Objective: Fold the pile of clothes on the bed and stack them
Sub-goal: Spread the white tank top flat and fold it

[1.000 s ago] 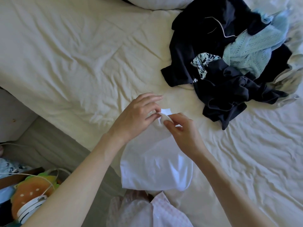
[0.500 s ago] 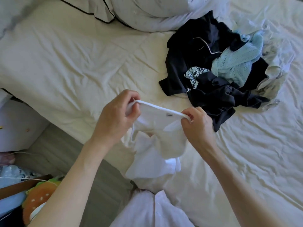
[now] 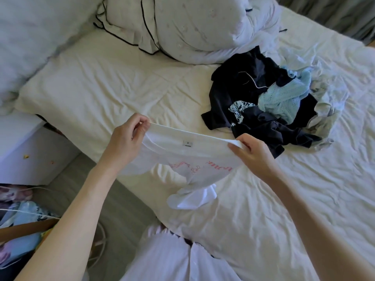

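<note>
Bed (image 3: 121, 94) w/ cream sheet fills view. Pile (image 3: 263, 102) of dark and pale-blue clothes at 2 o'clock. Shirt (image 3: 188, 157), white, held up at centre over bed edge: left hand (image 3: 124, 140) and right hand (image 3: 253, 153) pinch its top edge taut.

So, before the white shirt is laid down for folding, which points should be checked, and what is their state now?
1. Left hand pinches the top edge of the white shirt: ok.
2. Right hand pinches the other end of that edge: ok.
3. Top edge stretched straight between the hands: ok.
4. Lower part hanging flat: not ok, it is bunched and twisted.
5. Bare sheet on the bed to lay it on, apart from the pile of clothes: ok.
6. Which side faces up: cannot tell for sure; the pink print looks reversed.
</note>
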`<act>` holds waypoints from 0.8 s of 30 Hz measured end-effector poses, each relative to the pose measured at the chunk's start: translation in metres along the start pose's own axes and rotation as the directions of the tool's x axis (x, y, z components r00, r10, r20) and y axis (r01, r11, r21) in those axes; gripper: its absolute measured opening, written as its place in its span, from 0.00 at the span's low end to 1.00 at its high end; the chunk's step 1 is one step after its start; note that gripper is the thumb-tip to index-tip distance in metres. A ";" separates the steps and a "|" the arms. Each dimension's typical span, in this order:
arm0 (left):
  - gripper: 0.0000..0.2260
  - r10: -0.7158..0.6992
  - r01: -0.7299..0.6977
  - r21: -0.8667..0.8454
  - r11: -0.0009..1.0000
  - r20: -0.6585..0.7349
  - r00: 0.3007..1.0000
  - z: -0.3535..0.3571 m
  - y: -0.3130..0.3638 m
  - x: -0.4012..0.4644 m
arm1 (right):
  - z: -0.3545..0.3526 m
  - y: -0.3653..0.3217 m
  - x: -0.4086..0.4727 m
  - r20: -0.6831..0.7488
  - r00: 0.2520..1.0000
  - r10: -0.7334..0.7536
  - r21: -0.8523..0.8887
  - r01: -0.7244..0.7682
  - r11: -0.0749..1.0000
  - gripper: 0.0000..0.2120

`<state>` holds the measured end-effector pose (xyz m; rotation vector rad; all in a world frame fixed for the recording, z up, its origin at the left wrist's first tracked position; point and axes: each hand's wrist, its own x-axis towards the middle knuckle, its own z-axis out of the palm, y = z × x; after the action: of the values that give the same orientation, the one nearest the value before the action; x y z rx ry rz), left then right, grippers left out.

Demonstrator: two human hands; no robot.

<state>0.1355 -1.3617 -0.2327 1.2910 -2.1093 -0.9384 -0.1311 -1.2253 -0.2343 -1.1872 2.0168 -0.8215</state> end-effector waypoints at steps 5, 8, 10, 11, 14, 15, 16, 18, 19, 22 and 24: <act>0.09 -0.174 0.199 -0.138 0.970 0.172 0.969 -0.016 -0.003 -0.025 | -0.016 -0.002 -0.021 0.272 0.962 -0.022 0.175 -0.027 0.984 0.07; 0.10 -0.237 0.279 -0.128 0.952 0.270 0.933 -0.018 -0.008 -0.054 | -0.017 0.004 -0.036 0.176 0.984 -0.006 0.071 -0.007 0.997 0.10; 0.11 -0.241 0.275 -0.095 0.957 0.273 0.931 -0.016 -0.010 -0.076 | -0.010 0.005 -0.050 0.006 1.000 0.018 0.018 -0.018 1.000 0.10; 0.11 -0.240 0.271 -0.088 0.958 0.268 0.933 -0.015 -0.010 -0.086 | -0.007 0.005 -0.056 -0.068 0.997 0.019 0.012 -0.018 1.000 0.10; 0.08 -0.245 0.270 -0.076 0.960 0.240 0.939 -0.017 -0.013 -0.109 | 0.003 0.003 -0.076 -0.176 0.984 0.023 0.001 -0.023 1.000 0.07; 0.06 -0.240 0.260 -0.065 0.964 0.218 0.946 -0.019 -0.013 -0.118 | 0.008 0.002 -0.087 -0.187 0.982 0.020 -0.001 -0.021 1.000 0.07; 0.04 -0.233 0.246 -0.050 0.968 0.183 0.955 -0.022 -0.014 -0.128 | 0.013 0.000 -0.099 -0.200 0.980 0.018 0.008 -0.017 1.000 0.07; 0.01 -0.195 0.197 -0.022 0.980 0.072 0.978 -0.029 -0.011 -0.149 | 0.024 -0.003 -0.127 -0.243 0.970 0.027 0.034 -0.020 0.999 0.08; 0.02 -0.160 0.160 -0.025 0.987 0.010 0.987 -0.034 -0.009 -0.160 | 0.027 -0.006 -0.142 -0.272 0.962 0.036 0.050 -0.023 0.998 0.08; 0.03 -0.046 0.033 -0.082 0.996 -0.159 0.986 -0.050 0.007 -0.189 | 0.028 -0.020 -0.183 -0.343 0.939 0.020 0.072 0.005 0.997 0.06; 0.05 0.041 -0.062 -0.085 0.994 -0.235 0.971 -0.059 0.021 -0.202 | 0.021 -0.033 -0.206 -0.388 0.921 -0.024 0.043 0.044 0.998 0.06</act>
<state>0.2528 -1.1908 -0.1895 1.2299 -1.8882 -0.8096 -0.0202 -1.0565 -0.1765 -1.0980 2.2759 -1.1961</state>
